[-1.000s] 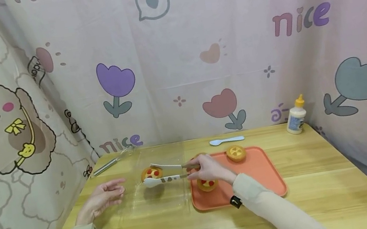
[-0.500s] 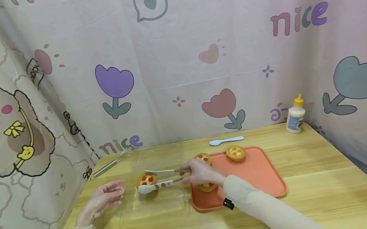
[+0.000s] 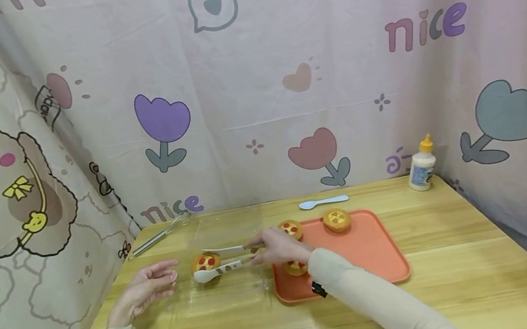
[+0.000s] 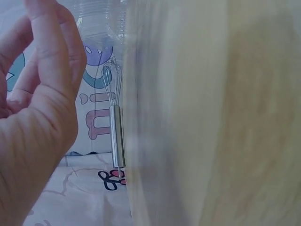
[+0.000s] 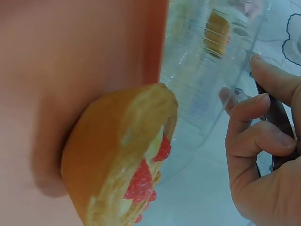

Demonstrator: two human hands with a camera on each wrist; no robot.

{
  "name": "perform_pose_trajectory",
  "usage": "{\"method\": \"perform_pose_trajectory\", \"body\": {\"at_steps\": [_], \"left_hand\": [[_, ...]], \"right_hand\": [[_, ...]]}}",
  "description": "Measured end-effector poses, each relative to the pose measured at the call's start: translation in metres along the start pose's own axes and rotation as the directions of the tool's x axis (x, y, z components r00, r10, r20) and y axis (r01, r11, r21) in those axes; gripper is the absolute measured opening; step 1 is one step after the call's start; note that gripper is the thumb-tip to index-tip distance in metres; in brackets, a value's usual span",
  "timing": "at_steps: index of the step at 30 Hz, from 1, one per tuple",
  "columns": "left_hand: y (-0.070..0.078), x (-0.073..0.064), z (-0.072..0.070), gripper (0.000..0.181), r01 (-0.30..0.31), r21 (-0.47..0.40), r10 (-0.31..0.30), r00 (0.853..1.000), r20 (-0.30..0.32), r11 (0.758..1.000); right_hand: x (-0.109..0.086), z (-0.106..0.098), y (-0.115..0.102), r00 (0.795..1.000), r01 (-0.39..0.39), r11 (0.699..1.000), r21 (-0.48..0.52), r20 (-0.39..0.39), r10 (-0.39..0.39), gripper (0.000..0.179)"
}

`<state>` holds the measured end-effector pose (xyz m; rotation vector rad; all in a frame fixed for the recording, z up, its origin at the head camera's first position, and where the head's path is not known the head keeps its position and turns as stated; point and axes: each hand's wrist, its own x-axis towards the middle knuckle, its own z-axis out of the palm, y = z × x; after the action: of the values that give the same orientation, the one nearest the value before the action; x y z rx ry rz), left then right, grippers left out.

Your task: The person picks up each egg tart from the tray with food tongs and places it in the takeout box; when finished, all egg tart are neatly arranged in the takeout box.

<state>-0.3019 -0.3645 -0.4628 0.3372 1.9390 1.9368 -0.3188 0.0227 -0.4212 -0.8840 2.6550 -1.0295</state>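
My right hand (image 3: pixel 280 245) grips the handle end of a pair of tongs (image 3: pixel 231 266), whose white tips lie either side of a round tart with red topping (image 3: pixel 208 261). The tart is within a clear plastic box (image 3: pixel 234 297), and through its wall the right wrist view shows a tart (image 5: pixel 216 35). In that view the right fingers (image 5: pixel 273 136) curl round the dark tongs handle. My left hand (image 3: pixel 145 288) is held loosely, holding nothing, beside the box's left side. In the left wrist view the left hand (image 4: pixel 44 94) appears with relaxed fingers.
An orange tray (image 3: pixel 365 258) holds a yellow-topped tart (image 3: pixel 337 220) and two red-topped tarts (image 3: pixel 289 229), partly behind the right hand. A whisk (image 3: pixel 152 241) lies at the back left, a pale spoon (image 3: pixel 324 201) behind the tray, a glue bottle (image 3: pixel 421 166) at the back right.
My right hand has moved left with the tongs, and the tart between their tips has moved left and slightly nearer in the box. The left hand has stayed almost still.
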Motion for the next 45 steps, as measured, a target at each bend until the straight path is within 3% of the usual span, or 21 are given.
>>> {"method": "perform_pose_trajectory", "body": {"at_steps": [13, 20, 29, 35, 42, 45], "left_hand": [[0.000, -0.002, 0.002, 0.038, 0.042, 0.037, -0.040, 0.998, -0.051, 0.998], [0.000, 0.000, 0.001, 0.040, 0.021, 0.032, -0.019, 0.999, -0.041, 0.999], [0.001, 0.000, 0.002, 0.035, 0.021, 0.033, -0.020, 0.999, -0.033, 0.999], [0.002, -0.003, 0.003, 0.046, 0.033, 0.041, -0.031, 0.999, -0.044, 0.999], [0.004, -0.003, 0.005, 0.046, 0.029, 0.025, -0.028, 0.999, -0.037, 0.999], [0.005, -0.002, 0.005, 0.044, 0.036, 0.022, -0.035, 0.999, -0.040, 0.999]], "right_hand": [[0.007, 0.006, -0.001, 0.998, 0.053, 0.995, -0.080, 0.032, -0.051, 0.043], [0.012, 0.007, -0.002, 0.999, 0.048, 0.993, -0.108, 0.004, -0.048, 0.043], [0.012, 0.008, 0.001, 0.999, 0.051, 0.995, -0.085, 0.009, -0.051, 0.047], [0.006, 0.004, 0.005, 0.998, 0.068, 0.994, -0.087, 0.004, -0.068, 0.051], [-0.001, -0.007, 0.006, 1.000, 0.011, 0.999, 0.039, 0.019, -0.012, 0.052], [0.000, -0.010, 0.008, 0.999, 0.027, 1.000, 0.002, 0.023, -0.027, 0.051]]}}
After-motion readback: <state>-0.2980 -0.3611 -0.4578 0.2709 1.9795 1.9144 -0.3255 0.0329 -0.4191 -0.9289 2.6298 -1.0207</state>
